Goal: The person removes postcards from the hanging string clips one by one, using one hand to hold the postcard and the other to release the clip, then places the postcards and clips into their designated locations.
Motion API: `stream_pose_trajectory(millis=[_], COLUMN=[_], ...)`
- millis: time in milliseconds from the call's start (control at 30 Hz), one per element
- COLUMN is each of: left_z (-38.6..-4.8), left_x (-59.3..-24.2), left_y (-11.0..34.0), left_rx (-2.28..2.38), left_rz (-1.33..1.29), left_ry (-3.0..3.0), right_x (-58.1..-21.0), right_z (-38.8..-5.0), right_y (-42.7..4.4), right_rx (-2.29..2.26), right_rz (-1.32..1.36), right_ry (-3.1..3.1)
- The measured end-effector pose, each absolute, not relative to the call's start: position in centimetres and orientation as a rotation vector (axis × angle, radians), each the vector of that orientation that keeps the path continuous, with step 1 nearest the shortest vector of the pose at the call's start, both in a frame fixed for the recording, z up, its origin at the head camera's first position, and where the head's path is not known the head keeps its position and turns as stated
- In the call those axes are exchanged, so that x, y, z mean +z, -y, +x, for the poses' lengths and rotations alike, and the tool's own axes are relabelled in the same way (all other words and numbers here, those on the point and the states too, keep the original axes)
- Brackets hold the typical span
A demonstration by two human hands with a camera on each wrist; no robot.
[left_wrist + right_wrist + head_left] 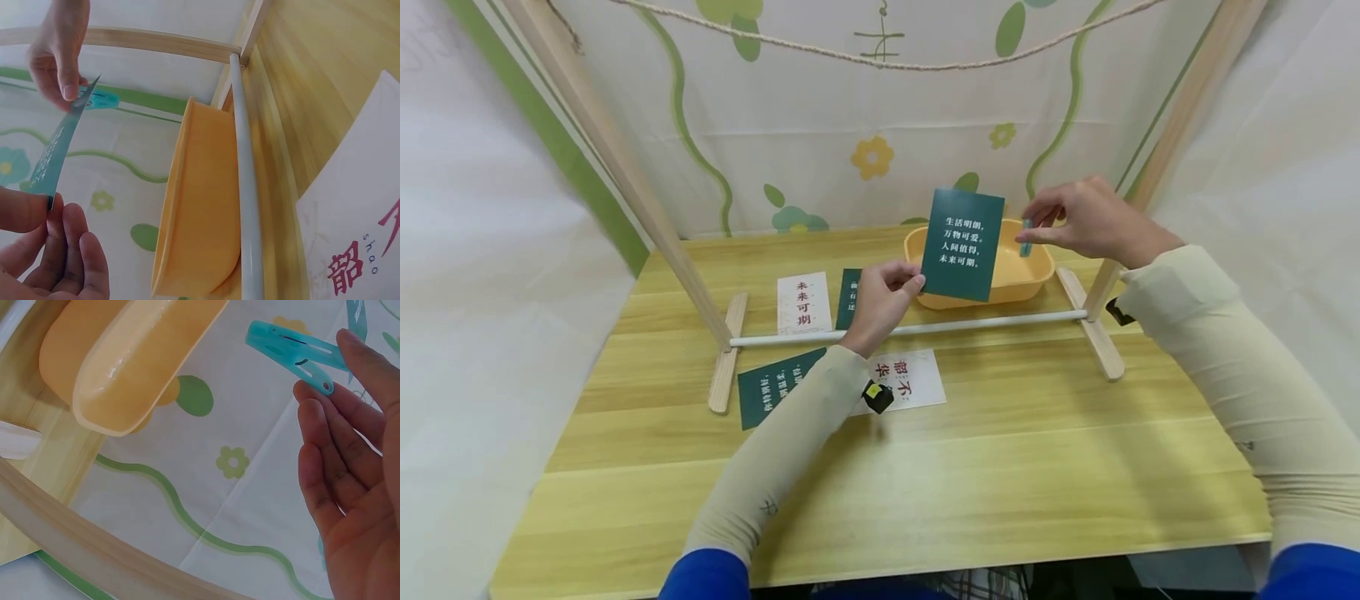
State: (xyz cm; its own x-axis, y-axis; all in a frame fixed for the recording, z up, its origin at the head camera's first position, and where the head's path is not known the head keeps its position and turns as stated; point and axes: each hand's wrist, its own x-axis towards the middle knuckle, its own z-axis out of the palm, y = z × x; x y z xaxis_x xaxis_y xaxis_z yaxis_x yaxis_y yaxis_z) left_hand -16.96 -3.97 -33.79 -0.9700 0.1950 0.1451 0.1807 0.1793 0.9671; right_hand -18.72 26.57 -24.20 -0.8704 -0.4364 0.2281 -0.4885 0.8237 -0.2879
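Observation:
My left hand [883,304] pinches the lower left corner of a dark green card [962,243] printed with white characters, held up in front of a yellow basin. In the left wrist view that card [59,150] shows nearly edge-on between thumb and fingers. My right hand [1086,218], just right of the card, pinches a translucent turquoise clothespin [294,353] by its handle ends between thumb and index finger. From the head view the clothespin [1026,238] looks small and upright, apart from the card.
Behind the card stands the yellow basin [1033,279]. A wooden frame with a white crossbar [985,323] spans the table; a rope [880,62] sags above. Green and white cards, including a white one [803,302], lie around the bar, partly hidden by my left arm.

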Motion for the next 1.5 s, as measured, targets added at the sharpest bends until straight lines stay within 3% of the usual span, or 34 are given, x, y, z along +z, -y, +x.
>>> stream_pose_trajectory(millis=[933, 1500], left_z=[-16.1, -15.5], left_x=[-34.9, -35.8], left_y=[5.8, 5.1], left_rx=[1.716, 1.431], left_rz=[0.354, 0.51], left_ry=[-2.345, -2.32], right_x=[-26.7, -28.2], right_z=[-20.4, -21.1], right_y=[-26.6, -26.9], right_rx=[0.577, 0.566], right_rz=[0.64, 0.625], right_ry=[2.994, 3.029])
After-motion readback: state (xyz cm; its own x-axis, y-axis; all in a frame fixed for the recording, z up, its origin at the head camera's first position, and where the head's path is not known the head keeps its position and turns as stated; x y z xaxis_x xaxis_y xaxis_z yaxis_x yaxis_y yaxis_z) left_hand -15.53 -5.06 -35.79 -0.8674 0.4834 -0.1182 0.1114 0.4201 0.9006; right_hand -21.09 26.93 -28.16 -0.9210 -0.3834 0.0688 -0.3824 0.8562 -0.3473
